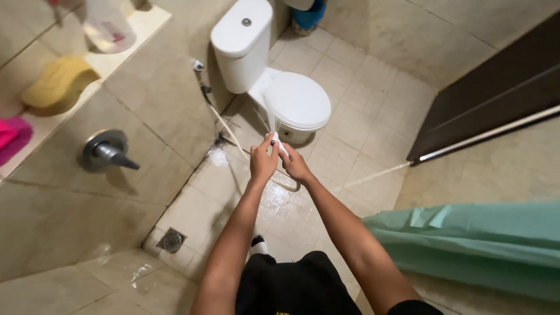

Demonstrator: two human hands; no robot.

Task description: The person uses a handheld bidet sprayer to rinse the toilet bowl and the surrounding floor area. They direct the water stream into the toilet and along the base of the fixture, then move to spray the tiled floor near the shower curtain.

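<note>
A tiled bathroom seen from above fills the frame, with beige wall tiles on the left and a wet, glossy floor (326, 146) of pale square tiles through the middle. At the centre of the frame both hands meet around a small white spray nozzle (279, 146). The left hand (262, 162) is clenched on the nozzle, thumb up along its side, and the right hand (296, 166) grasps it from the other side, so the two hands touch. Thin jets of water (269, 116) fan upward in the picture from the nozzle toward the toilet (291, 99), which stands at upper centre with its lid shut and its cistern (240, 41) behind. A white hose (230, 131) runs from a wall valve (199, 66) near the cistern down to the hands and loops just below them. At left, a metal tap handle (108, 151) juts from the wall; above it a ledge carries a yellow sponge (58, 84). A floor drain (171, 240) sits at lower left. A green curtain (466, 242) hangs at lower right, a dark door (496, 93) at upper right.
</note>
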